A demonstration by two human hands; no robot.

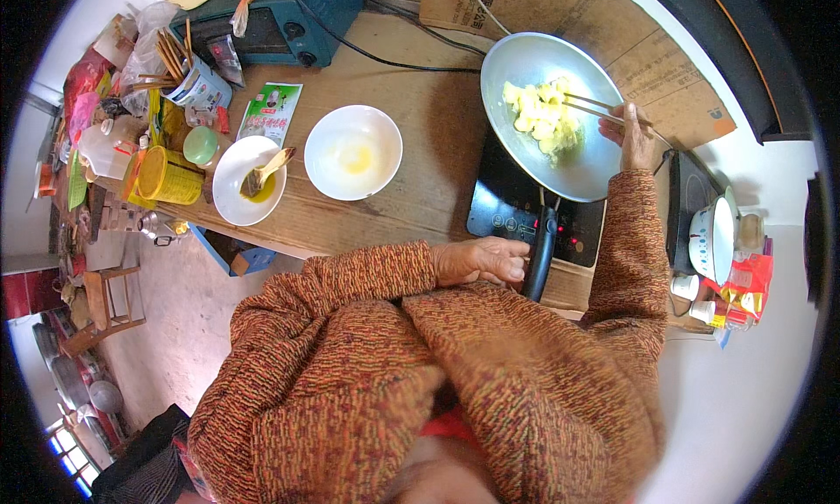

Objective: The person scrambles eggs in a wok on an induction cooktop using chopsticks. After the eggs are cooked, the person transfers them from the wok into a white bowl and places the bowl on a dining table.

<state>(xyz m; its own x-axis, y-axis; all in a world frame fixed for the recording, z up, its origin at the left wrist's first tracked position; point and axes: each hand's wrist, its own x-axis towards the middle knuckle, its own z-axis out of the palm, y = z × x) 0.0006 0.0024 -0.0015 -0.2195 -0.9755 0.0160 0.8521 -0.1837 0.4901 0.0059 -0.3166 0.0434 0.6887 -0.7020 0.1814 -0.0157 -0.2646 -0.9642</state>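
Note:
A pair of chopsticks (pixel 597 108) is gripped in my right hand (pixel 632 136) over the right rim of a silver wok (pixel 525 167). Their tips reach into pale yellow pieces of scrambled egg (pixel 540 115). The wok sits tilted on a black induction cooker (pixel 499 198) whose panel shows red lights. My left hand (pixel 483 261) rests with curled fingers just left of the wok's black handle (pixel 541 255); the fingers do not wrap round it. Left of the cooker stands a white bowl (pixel 337 176) with a little yellow liquid in it.
Another white bowl (pixel 226 189) holds dark oil and a brush-like utensil (pixel 261 173). A seasoning packet (pixel 271 110), yellow tub (pixel 171 175) and chopstick holder (pixel 199 88) stand left. A teal oven (pixel 306 23), cables and cardboard (pixel 665 75) line the back. An enamel bowl (pixel 716 241) is at right.

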